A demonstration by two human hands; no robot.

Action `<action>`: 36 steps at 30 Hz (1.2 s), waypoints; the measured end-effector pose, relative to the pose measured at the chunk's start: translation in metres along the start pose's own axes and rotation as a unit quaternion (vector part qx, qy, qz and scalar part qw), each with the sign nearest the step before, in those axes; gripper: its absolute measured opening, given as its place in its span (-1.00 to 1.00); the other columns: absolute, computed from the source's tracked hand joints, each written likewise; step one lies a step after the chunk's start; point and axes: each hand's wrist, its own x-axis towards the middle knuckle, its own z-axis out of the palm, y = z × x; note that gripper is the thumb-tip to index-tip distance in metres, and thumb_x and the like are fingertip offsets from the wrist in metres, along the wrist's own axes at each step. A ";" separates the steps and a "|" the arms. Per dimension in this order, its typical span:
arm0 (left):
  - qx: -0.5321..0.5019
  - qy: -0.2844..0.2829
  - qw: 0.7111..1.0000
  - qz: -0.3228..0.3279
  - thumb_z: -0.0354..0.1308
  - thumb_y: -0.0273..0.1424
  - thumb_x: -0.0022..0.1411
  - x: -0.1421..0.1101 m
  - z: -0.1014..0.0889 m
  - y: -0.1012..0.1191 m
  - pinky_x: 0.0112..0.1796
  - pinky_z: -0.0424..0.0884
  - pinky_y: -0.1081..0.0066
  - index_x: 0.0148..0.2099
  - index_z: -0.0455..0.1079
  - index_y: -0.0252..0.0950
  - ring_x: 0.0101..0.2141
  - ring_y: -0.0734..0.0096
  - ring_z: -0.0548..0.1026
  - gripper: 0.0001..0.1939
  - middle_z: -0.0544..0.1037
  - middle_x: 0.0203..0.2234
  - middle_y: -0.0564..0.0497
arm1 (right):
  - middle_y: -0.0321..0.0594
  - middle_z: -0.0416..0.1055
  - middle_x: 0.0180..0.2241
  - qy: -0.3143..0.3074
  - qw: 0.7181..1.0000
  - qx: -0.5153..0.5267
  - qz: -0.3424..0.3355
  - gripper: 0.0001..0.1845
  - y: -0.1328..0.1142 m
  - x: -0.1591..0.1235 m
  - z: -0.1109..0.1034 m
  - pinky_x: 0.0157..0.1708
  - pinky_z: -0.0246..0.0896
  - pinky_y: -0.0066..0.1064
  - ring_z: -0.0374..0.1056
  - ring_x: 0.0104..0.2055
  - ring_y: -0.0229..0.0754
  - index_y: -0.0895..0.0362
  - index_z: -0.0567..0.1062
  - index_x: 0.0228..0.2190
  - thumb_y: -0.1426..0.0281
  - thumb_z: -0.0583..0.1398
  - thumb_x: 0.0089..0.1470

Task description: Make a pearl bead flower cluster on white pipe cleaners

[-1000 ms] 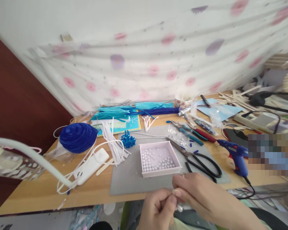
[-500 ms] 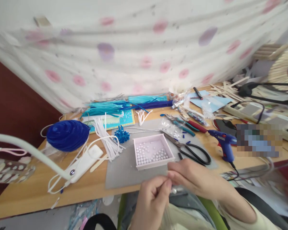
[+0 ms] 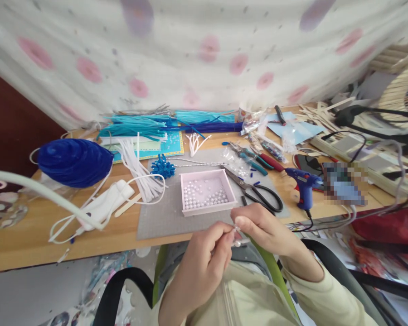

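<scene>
My left hand and my right hand meet in front of the table edge, fingertips nearly touching. Both pinch a small white beaded piece; pearl-like beads show below the fingertips, and the rest of it is hidden. Just beyond my hands, a pale pink box holds many loose white pearl beads. To its right lie black-handled scissors, blades partly apart. A blue looped cluster and a string of small beads lie behind the box on the grey mat.
A blue glue gun stands at the right, near pliers and a power strip. White pipe cleaners, turquoise bundles and a large dark-blue wound bundle lie left. A white lamp arm crosses the left side.
The view has tilted downward, so the table sits higher in the picture. My fingertips have parted slightly, and the white beads between them show more clearly.
</scene>
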 end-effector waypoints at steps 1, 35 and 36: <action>-0.019 0.000 1.000 -0.004 -0.08 -0.20 0.53 0.001 0.000 -0.002 -0.44 0.14 0.42 -0.26 0.36 -0.25 -0.58 0.49 0.21 -0.66 0.27 -0.63 0.18 | -0.40 0.10 -0.60 0.033 0.999 0.000 0.016 -0.36 -0.001 -0.001 0.000 -0.49 -0.03 -0.40 0.02 -0.55 -0.30 0.08 0.22 -0.57 -0.06 -0.10 0.40; -0.064 0.076 0.995 0.020 0.03 -0.19 0.48 -0.004 0.004 -0.005 -0.56 0.03 0.44 -0.14 0.60 -0.29 -0.61 0.54 0.16 -0.63 0.35 -0.59 0.13 | -0.49 0.04 -0.70 0.251 0.918 0.300 0.064 -0.86 -0.002 -0.011 0.029 -0.72 -0.30 -0.59 -0.16 -0.68 -0.47 0.04 0.74 -0.30 0.27 0.43 0.08; -0.064 0.075 0.995 0.022 0.04 -0.19 0.47 -0.004 0.004 -0.004 -0.56 0.04 0.45 -0.13 0.60 -0.28 -0.61 0.54 0.17 -0.63 0.38 -0.58 0.11 | -0.49 0.04 -0.69 0.244 0.918 0.307 0.062 -0.87 -0.001 -0.011 0.028 -0.72 -0.30 -0.59 -0.15 -0.68 -0.47 0.03 0.74 -0.29 0.28 0.43 0.09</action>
